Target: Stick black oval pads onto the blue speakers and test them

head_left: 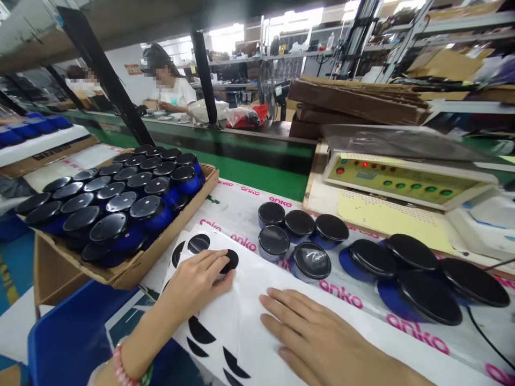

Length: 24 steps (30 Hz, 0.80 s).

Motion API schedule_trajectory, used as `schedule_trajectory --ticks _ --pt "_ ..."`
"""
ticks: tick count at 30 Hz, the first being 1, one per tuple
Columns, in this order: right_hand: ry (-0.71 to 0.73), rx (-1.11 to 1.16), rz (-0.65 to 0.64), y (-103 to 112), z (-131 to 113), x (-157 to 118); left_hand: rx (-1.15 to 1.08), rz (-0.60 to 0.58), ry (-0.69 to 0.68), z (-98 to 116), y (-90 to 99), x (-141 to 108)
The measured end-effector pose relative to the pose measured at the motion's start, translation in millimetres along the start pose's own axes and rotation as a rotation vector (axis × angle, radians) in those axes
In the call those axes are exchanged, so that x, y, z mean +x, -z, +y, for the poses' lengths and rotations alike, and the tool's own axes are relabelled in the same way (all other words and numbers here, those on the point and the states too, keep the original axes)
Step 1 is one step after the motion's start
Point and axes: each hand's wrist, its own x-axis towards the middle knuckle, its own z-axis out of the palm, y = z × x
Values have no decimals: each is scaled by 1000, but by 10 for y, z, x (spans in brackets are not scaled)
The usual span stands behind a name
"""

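Observation:
A white sheet [249, 300] with round black stickers lies in front of me. My left hand [197, 279] is at its upper part, thumb and fingers closing on the edge of a black round sticker [230, 261]. Another black sticker [198, 244] sits just left of my fingertips. Lower down, several part-round black pieces [201, 329] show on the sheet. My right hand [309, 332] lies flat on the white sheet with its fingers stretched out, holding nothing. Beyond it stand several round blue pieces with black tops [300, 222].
A cardboard tray [177, 236] full of blue, black-topped pieces is at left, above a blue bin [68, 338]. At right stands a control box [406, 179] with lit buttons. A co-worker [173, 88] sits across the green belt [257, 166].

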Motion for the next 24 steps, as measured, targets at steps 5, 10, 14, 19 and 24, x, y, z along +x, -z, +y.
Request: schedule_trajectory --ticks 5,10,14,19,24 --pt "-58 169 -107 -22 -18 -46 13 113 141 -64 135 16" --pt "-230 564 2 57 -54 -44 132 362 454 103 493 35" --pt "-713 1092 400 400 -29 88 107 302 -107 454 574 178" --pt "-875 1248 518 783 329 60 -121 289 -502 693 233 715" --pt "-989 1001 542 896 884 -319 -306 134 -341 730 -188 1226"
